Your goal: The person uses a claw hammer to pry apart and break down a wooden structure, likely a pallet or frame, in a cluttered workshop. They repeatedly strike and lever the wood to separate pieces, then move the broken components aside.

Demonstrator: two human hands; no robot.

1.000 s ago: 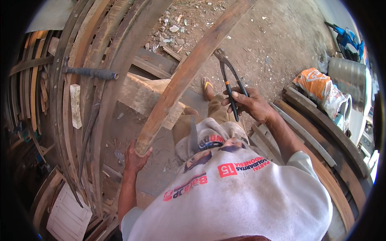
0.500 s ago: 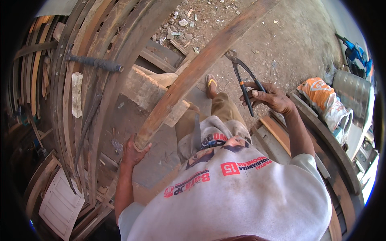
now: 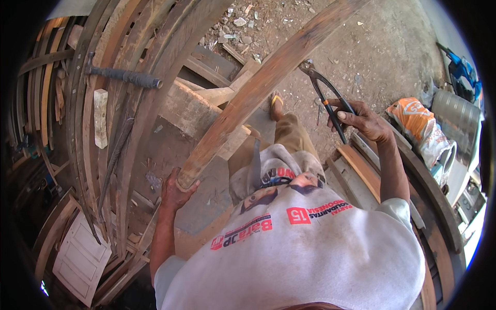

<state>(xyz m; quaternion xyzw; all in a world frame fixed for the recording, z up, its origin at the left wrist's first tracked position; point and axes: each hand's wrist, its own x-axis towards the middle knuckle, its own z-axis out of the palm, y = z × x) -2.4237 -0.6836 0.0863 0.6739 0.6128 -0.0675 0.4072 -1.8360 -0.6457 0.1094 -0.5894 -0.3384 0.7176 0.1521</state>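
A long reddish-brown wooden beam (image 3: pixel 248 106) runs slantwise from lower left to the top of the view. My left hand (image 3: pixel 174 191) is wrapped round its near end. In my right hand (image 3: pixel 364 121) is a pair of pincers (image 3: pixel 313 74) with dark handles and an orange band, its legs spread apart. The pincers' jaws are beside the beam's right edge; whether they touch the wood I cannot tell. Under the beam, a rough timber support (image 3: pixel 181 111) crosses at an angle. A foot in a yellow-strapped sandal (image 3: pixel 277 105) stands right of the beam.
Long planks (image 3: pixel 139 103) fill the left side, with a hammer (image 3: pixel 126 77), a pale block (image 3: pixel 101 119) and a dark bar (image 3: pixel 110 178) on them. A white panelled door (image 3: pixel 81 258) lies lower left. To the right are an orange-and-white bag (image 3: pixel 413 121), a metal can (image 3: pixel 454 111) and curved-looking boards (image 3: pixel 429 191).
My right hand has shifted a little to the right with the pincers. My left hand keeps its hold on the beam's end. The whole view has moved slightly.
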